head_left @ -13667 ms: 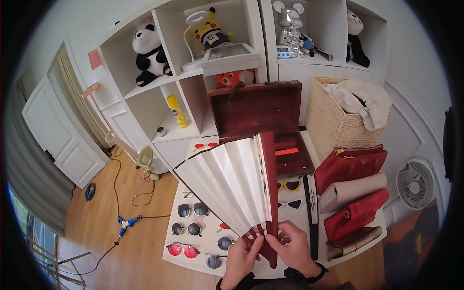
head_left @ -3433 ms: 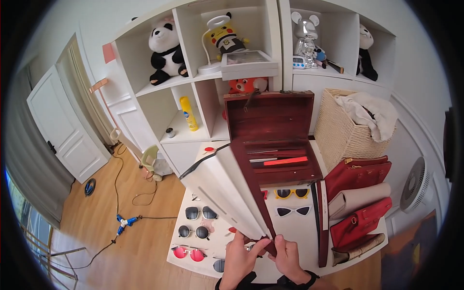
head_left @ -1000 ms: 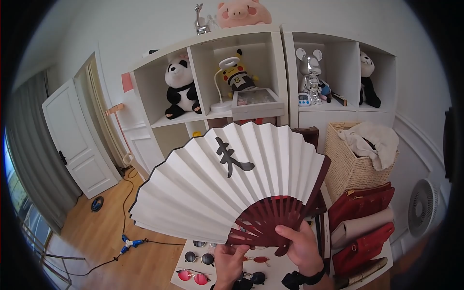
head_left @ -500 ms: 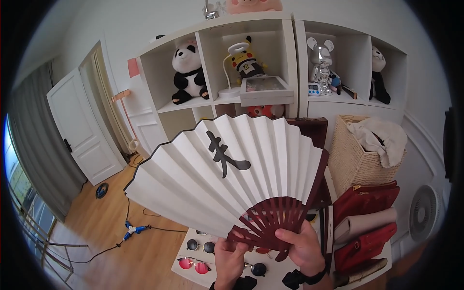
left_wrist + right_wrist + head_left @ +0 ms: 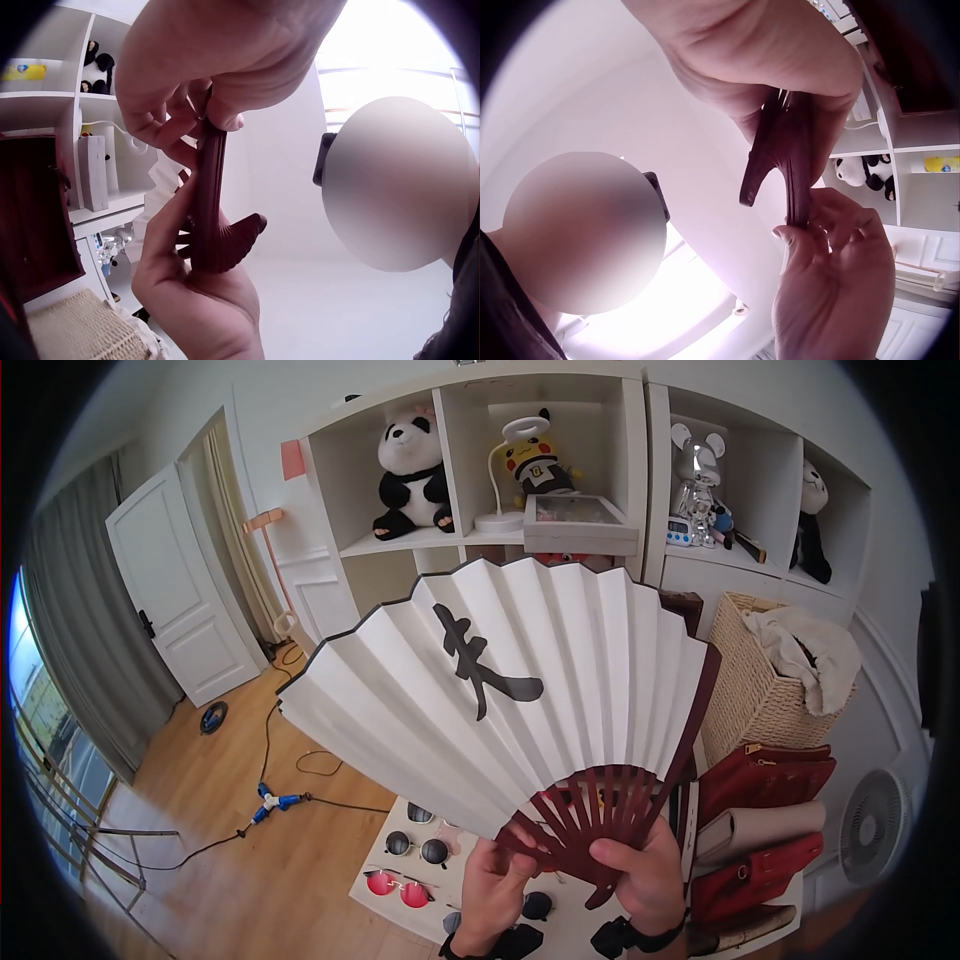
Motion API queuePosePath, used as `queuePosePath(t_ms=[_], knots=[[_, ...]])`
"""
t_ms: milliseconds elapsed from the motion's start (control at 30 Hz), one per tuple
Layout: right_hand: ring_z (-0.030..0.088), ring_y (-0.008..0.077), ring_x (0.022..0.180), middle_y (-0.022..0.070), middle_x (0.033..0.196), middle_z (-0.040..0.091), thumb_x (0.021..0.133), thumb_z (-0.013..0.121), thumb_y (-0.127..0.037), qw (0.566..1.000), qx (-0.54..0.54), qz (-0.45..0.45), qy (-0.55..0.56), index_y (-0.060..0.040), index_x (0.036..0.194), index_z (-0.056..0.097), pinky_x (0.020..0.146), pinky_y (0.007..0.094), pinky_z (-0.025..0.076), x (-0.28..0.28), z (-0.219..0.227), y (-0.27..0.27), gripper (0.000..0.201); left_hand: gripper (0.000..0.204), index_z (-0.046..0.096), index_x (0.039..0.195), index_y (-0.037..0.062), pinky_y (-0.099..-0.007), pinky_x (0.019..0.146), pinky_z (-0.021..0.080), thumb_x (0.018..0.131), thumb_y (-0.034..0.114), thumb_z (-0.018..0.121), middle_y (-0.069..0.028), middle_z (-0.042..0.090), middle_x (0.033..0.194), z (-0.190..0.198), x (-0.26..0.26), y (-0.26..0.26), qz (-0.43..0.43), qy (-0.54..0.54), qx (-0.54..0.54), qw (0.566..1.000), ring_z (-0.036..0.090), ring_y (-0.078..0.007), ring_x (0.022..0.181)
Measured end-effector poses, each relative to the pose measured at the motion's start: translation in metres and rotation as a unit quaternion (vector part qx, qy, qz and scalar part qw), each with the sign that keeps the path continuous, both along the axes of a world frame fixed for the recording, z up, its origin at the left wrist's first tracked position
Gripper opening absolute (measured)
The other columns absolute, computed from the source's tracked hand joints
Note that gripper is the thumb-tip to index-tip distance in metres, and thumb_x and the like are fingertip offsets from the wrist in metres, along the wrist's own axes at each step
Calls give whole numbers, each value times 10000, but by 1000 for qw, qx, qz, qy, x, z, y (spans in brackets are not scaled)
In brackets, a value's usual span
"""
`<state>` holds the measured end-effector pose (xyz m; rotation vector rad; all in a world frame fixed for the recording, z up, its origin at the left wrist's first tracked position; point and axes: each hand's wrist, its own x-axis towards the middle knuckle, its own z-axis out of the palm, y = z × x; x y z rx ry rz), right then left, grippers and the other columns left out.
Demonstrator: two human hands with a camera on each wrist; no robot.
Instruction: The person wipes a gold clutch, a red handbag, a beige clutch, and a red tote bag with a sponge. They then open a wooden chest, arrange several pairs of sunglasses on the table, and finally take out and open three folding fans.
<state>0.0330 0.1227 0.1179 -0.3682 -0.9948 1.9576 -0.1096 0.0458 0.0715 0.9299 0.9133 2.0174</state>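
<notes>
A white folding fan (image 5: 590,680) with a black brushed character and dark red ribs is spread wide in front of me in the head view. My left hand (image 5: 493,890) pinches its left guard stick between thumb and fingers. Around the gathered ribs near the pivot, my right hand (image 5: 648,875) grips with the thumb on the near face. The left wrist view shows the dark red ribs (image 5: 208,202) edge-on between both hands. In the right wrist view the curved end of the ribs (image 5: 751,184) juts out below the right hand.
Below the fan, sunglasses (image 5: 414,894) lie in rows on a white table (image 5: 375,910). Red bags (image 5: 765,875) and a wicker basket (image 5: 755,690) stand on the right. The fan mostly hides a dark red wooden box (image 5: 683,603). White shelves hold a panda toy (image 5: 412,480).
The fan, narrow and partly folded 3.4 s ago, is now spread wide with its character showing. Since 13.7 s ago, a long dark red thing has appeared beside the black strip on the table.
</notes>
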Motion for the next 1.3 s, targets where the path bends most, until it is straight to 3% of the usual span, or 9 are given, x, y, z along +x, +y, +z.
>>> queuePosePath(t_ms=[67,200,267,500,667,767,1033,1167,1300], knots=[[645,221,1082,139,1202,645,805,681,78,1000,1,-8,-9,33,1301,506,976,381,501,0,0,-1,528,537,475,1230,8,-259,677,436,902,373,693,-93,627,1076,3,-1,0,-41,-26,0,999,574,-133,806],[635,210,1106,138,1216,640,806,676,111,1000,-8,-2,-6,34,1314,504,990,366,497,0,0,0,542,570,464,1277,-1,-267,703,445,906,365,693,-110,627,1113,14,4,1,-18,-62,-9,998,588,-141,851],[635,208,1106,137,1218,639,807,675,112,1000,4,-2,-2,33,1317,501,990,366,498,-1,0,2,545,531,465,1316,-13,-310,830,517,952,325,652,-104,604,1175,13,-1,-4,-72,-51,-17,996,608,-195,1081],[638,196,1102,125,1220,639,817,680,105,999,23,22,-24,12,1313,501,975,347,503,1,-3,-1,536,510,466,1325,-5,-323,892,497,966,315,637,-108,606,1202,-16,-9,-4,-99,-24,-5,995,602,-197,1094],[634,208,1100,122,1208,640,778,700,87,998,24,24,-54,21,1294,509,979,364,488,0,1,-2,554,482,448,1343,-9,-340,940,475,984,264,618,-116,598,1243,2,2,-2,-66,-78,-6,995,588,-196,1115],[634,204,1097,119,1205,641,777,697,93,997,37,33,-66,21,1289,515,977,363,488,2,-2,1,548,468,436,1350,-19,-344,939,475,992,231,605,-117,593,1261,-14,-6,-6,-110,-56,-38,992,587,-198,1118],[639,196,1082,114,1201,643,760,706,110,992,68,57,-87,20,1296,514,973,361,492,2,-3,2,576,474,438,1348,-34,-344,954,477,986,215,616,-124,595,1268,-14,-11,-8,-106,-37,2,994,597,-199,1113],[643,160,1041,87,1142,661,769,731,99,992,57,58,-94,12,1245,549,928,318,509,-1,6,2,516,472,447,1343,-37,-358,996,467,983,215,619,-125,604,1254,-4,-8,-10,-88,-53,-3,995,592,-206,1132],[650,134,996,71,1102,669,785,749,86,987,68,85,-117,4,1212,565,879,289,531,3,1,4,472,473,450,1346,-47,-364,1010,463,985,211,614,-128,611,1246,-20,-10,-14,-116,-71,-59,989,590,-211,1142]])
